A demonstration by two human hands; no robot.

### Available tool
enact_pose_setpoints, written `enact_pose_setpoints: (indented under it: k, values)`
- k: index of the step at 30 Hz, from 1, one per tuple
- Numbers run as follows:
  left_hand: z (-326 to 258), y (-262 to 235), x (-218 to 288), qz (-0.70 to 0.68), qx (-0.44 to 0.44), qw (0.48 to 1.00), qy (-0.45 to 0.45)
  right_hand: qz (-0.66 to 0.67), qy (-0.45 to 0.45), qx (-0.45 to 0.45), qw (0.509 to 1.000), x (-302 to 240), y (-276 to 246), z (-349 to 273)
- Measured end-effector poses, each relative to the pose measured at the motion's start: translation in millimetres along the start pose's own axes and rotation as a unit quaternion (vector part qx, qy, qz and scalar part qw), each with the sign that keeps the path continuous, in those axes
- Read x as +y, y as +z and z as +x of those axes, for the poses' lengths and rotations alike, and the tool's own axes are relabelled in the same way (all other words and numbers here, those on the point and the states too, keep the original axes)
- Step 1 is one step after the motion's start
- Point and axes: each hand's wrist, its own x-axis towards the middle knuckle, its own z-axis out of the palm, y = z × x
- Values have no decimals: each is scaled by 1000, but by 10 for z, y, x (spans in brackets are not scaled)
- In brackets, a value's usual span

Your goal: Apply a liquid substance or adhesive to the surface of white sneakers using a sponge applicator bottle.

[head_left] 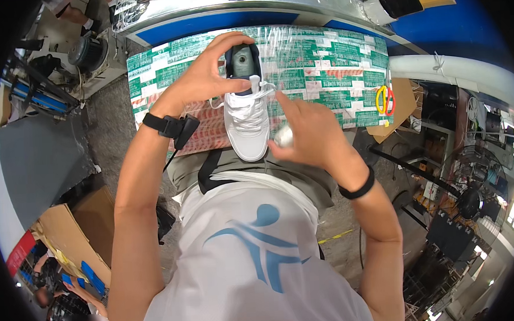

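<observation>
A white lace-up sneaker (247,126) rests on the taped tabletop, toe toward me. Its dark collar surrounds a grey-green insole with a small round spot. My left hand (214,70) grips the shoe from the left, fingers curled over the heel and thumb by the tongue. White laces (260,92) are tied, with loops at the top of the tongue. To the right of the shoe is my right hand (313,131), its index finger extended to the lace loop. A shiny whitish rounded wad (283,137) sits between that hand's thumb and fingers; its material is unclear.
Yellow-and-red-handled scissors (384,100) lie at the right of the table, which is covered in green-and-white printed tape (333,69). Beyond it runs a metal-edged machine bed (203,15). A cardboard piece (402,103) is at the right, a dark grey panel (36,166) at the left.
</observation>
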Motion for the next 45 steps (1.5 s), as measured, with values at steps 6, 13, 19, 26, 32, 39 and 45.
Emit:
enact_pose_setpoints:
  k: [6, 13, 19, 26, 32, 39, 45]
  values:
    - [-85, -48, -89, -36, 5, 999, -14, 154, 46, -113, 980, -353, -574, -431]
    - [-12, 81, -26, 33, 26, 999, 21, 344, 194, -120, 911, -290, -344, -1101]
    - [24, 145, 46, 53, 34, 998, 17, 310, 159, -55, 936, -369, 128, -1265]
    - [64, 81, 115, 68, 8, 998, 12, 83, -52, 152, 983, -332, 596, -110]
    - [89, 122, 117, 80, 11, 997, 4, 112, -61, 159, 979, -300, 833, 0]
    - [80, 137, 57, 70, 20, 997, -6, 245, 53, 147, 957, -617, 796, -92]
    - [78, 176, 41, 79, 28, 996, 20, 303, 97, 25, 948, -492, 337, -601]
